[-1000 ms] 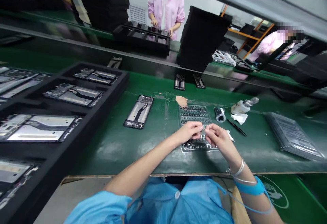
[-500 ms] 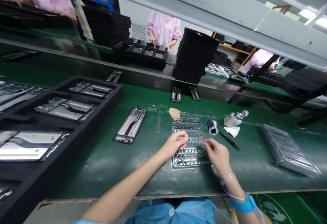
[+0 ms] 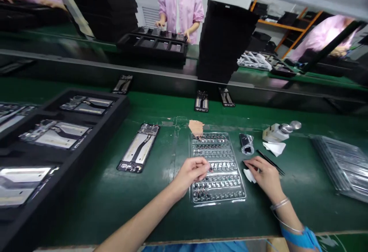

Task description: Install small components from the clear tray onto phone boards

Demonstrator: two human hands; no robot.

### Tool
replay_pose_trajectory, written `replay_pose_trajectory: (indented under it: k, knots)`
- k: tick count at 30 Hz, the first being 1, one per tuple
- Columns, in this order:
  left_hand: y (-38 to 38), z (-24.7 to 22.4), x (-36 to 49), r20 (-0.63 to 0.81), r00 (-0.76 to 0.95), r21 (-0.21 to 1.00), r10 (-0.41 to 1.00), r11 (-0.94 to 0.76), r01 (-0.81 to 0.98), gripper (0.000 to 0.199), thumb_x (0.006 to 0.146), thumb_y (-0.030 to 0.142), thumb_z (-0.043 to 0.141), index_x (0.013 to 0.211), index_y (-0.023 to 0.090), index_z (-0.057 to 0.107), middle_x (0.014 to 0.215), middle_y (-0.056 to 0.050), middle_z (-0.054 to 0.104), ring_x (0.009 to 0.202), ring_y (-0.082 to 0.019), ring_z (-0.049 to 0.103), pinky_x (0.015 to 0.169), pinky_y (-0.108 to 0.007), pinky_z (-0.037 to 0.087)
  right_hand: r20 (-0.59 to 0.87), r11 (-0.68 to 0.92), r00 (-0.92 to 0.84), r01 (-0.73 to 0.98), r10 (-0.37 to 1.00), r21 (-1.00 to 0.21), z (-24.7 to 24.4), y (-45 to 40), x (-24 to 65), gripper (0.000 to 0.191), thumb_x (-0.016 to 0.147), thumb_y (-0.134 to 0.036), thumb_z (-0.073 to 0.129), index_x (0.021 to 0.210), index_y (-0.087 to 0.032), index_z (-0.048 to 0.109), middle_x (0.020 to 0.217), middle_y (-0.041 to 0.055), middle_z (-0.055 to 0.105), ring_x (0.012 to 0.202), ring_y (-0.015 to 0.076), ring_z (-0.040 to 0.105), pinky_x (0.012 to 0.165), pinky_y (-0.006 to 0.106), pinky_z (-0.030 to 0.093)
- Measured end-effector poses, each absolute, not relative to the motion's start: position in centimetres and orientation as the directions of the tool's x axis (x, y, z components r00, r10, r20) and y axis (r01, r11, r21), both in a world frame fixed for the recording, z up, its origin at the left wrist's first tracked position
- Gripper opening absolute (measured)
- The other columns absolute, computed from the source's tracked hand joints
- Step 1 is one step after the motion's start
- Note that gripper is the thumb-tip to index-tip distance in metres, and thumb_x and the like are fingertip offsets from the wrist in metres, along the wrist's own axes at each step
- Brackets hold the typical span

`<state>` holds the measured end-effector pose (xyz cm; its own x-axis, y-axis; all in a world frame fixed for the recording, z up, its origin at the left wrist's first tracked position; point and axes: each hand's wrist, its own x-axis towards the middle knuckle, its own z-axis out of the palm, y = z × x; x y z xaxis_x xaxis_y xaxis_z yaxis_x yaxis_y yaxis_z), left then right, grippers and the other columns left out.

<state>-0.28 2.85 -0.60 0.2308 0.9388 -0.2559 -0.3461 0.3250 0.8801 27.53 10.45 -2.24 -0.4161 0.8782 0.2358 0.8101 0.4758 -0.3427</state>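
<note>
My left hand (image 3: 192, 172) is closed in a pinch over the left side of a clear plastic tray (image 3: 214, 186) with rows of small parts. A small dark component (image 3: 211, 169) shows at its fingertips; its exact kind is too small to make out. To the right of the tray, my right hand (image 3: 266, 175) is closed with fingertips together just above the bench. Whatever they hold is unclear. Below these fingers lies a small white scrap (image 3: 249, 175). Black tweezers (image 3: 271, 162) rest just behind the right hand. An opened phone body (image 3: 139, 148) lies left of the tray.
A black foam tray (image 3: 110, 118) with phone bodies fills the left. Behind the right hand are a dispenser bottle (image 3: 273, 134), white paper (image 3: 274, 148) and a small clear bag (image 3: 247, 144). Stacked clear trays (image 3: 342, 164) stand right. Co-workers in pink (image 3: 182, 7) work beyond the ledge.
My right hand has moved away from the clear tray to the right, uncovering the white scrap. My left hand stays over the tray, with a dark component now visible at its fingertips. The view has shifted.
</note>
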Motion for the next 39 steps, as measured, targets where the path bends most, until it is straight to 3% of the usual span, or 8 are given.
replay_pose_trajectory:
  k: [8,13,17,19,22,27,33,39]
  knots:
    - [2.7,0.0,-0.5,-0.31,0.223,0.855,0.924,0.374,-0.361,0.028,0.077,0.04,0.06,0.068,0.015,0.053,0.047,0.007,0.038,0.043,-0.005,0.024,0.044,-0.022,0.013,0.19,0.479,-0.44,0.811,0.878,-0.337,-2.4,10.7,28.1,0.026,0.087,-0.034,0.05,0.095,-0.022,0.071,0.084,0.0039,0.065,0.067,0.0146,0.06,0.06,0.026,0.047]
    - [2.6,0.0,-0.5,-0.289,0.25,0.849,0.924,0.368,-0.38,0.024,0.081,0.034,0.057,0.069,0.014,0.054,0.048,0.007,0.038,0.044,-0.005,0.025,0.045,-0.021,0.016,0.223,0.494,-0.441,0.783,0.87,-0.379,-2.8,10.7,28.1,0.022,0.085,-0.032,0.053,0.089,-0.02,0.071,0.082,0.0043,0.064,0.073,0.016,0.061,0.067,0.028,0.047]
    - [2.6,0.1,-0.6,-0.285,0.225,0.849,0.932,0.354,-0.393,0.023,0.081,0.033,0.057,0.069,0.014,0.053,0.049,0.006,0.039,0.045,-0.005,0.026,0.046,-0.021,0.018,0.189,0.44,-0.398,0.816,0.898,-0.374,-1.9,10.3,27.2,0.021,0.083,-0.035,0.055,0.081,-0.019,0.068,0.078,0.004,0.065,0.061,0.0149,0.058,0.06,0.029,0.045]
    - [2.6,0.0,-0.6,-0.285,0.203,0.849,0.937,0.345,-0.401,0.023,0.081,0.034,0.057,0.069,0.014,0.054,0.049,0.006,0.04,0.045,-0.005,0.026,0.047,-0.021,0.019,0.187,0.386,-0.338,0.804,0.922,-0.452,-0.8,9.8,25.7,0.02,0.081,-0.036,0.057,0.079,-0.019,0.067,0.077,0.0041,0.065,0.058,0.0149,0.056,0.057,0.029,0.044]
    - [2.7,-0.1,-0.5,-0.285,0.175,0.849,0.942,0.333,-0.411,0.025,0.081,0.036,0.057,0.069,0.015,0.053,0.05,0.006,0.04,0.046,-0.006,0.027,0.047,-0.021,0.019,0.167,0.328,-0.296,0.666,0.94,-0.67,1.2,8.6,22.1,0.015,0.079,-0.033,0.061,0.077,-0.02,0.066,0.077,0.0046,0.065,0.065,0.0163,0.058,0.058,0.028,0.045]
    - [2.6,0.0,-0.4,-0.254,0.162,0.865,0.953,0.299,-0.402,0.026,0.08,0.038,0.057,0.069,0.014,0.054,0.051,0.006,0.039,0.048,-0.006,0.03,0.049,-0.021,0.021,0.139,0.367,-0.462,0.453,0.876,-0.813,2.9,7.1,16.6,0.007,0.079,-0.026,0.064,0.075,-0.021,0.067,0.075,0.0043,0.066,0.067,0.0168,0.06,0.058,0.028,0.046]
    - [2.7,0.4,-0.7,-0.226,0.131,0.894,0.965,0.259,-0.365,0.028,0.08,0.036,0.057,0.065,0.014,0.049,0.051,0.006,0.039,0.049,-0.006,0.032,0.051,-0.021,0.023,0.239,0.49,-0.534,0.396,0.811,-0.777,2.5,6.7,15.6,0.006,0.078,-0.016,0.064,0.078,-0.022,0.067,0.074,0.0023,0.067,0.063,0.0144,0.06,0.052,0.026,0.046]
    - [2.8,0.2,-0.9,-0.23,0.12,0.892,0.966,0.259,-0.37,0.027,0.08,0.035,0.056,0.064,0.014,0.049,0.051,0.006,0.038,0.05,-0.007,0.032,0.049,-0.021,0.023,0.448,0.745,-0.637,0.326,0.628,-0.581,2.0,6.7,16.2,0.032,0.074,-0.001,0.062,0.097,-0.022,0.068,0.086,0.0041,0.069,0.077,0.0169,0.064,0.069,0.031,0.052]
